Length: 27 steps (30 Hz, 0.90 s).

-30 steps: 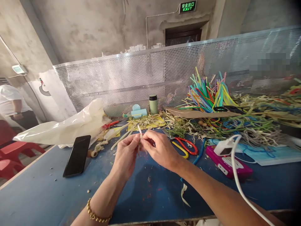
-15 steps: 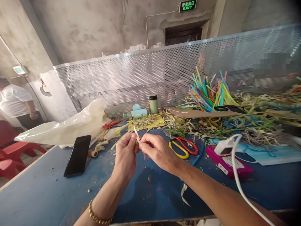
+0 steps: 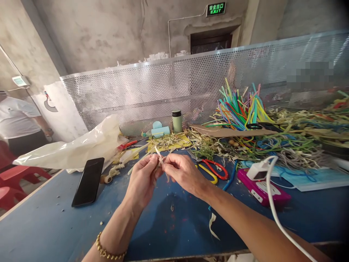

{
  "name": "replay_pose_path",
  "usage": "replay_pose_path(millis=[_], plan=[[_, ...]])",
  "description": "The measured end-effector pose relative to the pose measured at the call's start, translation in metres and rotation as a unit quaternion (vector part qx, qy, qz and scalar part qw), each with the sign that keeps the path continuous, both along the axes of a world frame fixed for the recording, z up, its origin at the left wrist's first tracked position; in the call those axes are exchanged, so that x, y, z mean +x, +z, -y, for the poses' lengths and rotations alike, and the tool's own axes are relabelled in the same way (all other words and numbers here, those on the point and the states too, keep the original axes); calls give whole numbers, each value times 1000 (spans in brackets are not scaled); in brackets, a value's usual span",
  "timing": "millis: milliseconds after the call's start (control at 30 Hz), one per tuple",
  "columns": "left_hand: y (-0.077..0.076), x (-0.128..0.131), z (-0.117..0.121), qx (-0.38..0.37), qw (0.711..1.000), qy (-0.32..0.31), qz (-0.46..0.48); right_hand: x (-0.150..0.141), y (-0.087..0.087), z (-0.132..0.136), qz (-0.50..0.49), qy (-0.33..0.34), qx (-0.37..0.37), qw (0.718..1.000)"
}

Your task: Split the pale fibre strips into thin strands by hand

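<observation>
Blue table: work surface in my view, strewn with fibre scraps toward the far side.
White plastic bag: crumpled, on the table's far left.
Left hand: thumb and fingers together, clamped on the pale strip.
Right hand: beside the left, fingertips pinching the same strip.
Black phone: flat, left of my hands.
Scissors: red and yellow handles, just right of my right hand.
Pale strip: between both hands, one end poking up.
</observation>
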<state>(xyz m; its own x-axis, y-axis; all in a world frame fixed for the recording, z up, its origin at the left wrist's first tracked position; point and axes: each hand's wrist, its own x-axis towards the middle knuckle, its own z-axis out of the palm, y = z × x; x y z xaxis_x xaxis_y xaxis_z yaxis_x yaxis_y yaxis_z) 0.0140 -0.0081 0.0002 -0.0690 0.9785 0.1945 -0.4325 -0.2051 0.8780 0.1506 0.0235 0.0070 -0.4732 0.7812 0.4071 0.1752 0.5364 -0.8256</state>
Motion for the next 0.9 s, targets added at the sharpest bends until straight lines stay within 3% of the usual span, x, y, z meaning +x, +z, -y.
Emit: replay_pose_path(millis=[367, 667, 900], plan=[[-1, -8, -2, 12, 999, -22, -45, 4, 3, 1, -31, 29, -15, 999], [2, -7, 1, 13, 996, -37, -81, 5, 6, -6, -131, -15, -42, 990], [0, -7, 2, 31, 993, -99, -49, 4, 4, -3, -147, -24, -32, 988]])
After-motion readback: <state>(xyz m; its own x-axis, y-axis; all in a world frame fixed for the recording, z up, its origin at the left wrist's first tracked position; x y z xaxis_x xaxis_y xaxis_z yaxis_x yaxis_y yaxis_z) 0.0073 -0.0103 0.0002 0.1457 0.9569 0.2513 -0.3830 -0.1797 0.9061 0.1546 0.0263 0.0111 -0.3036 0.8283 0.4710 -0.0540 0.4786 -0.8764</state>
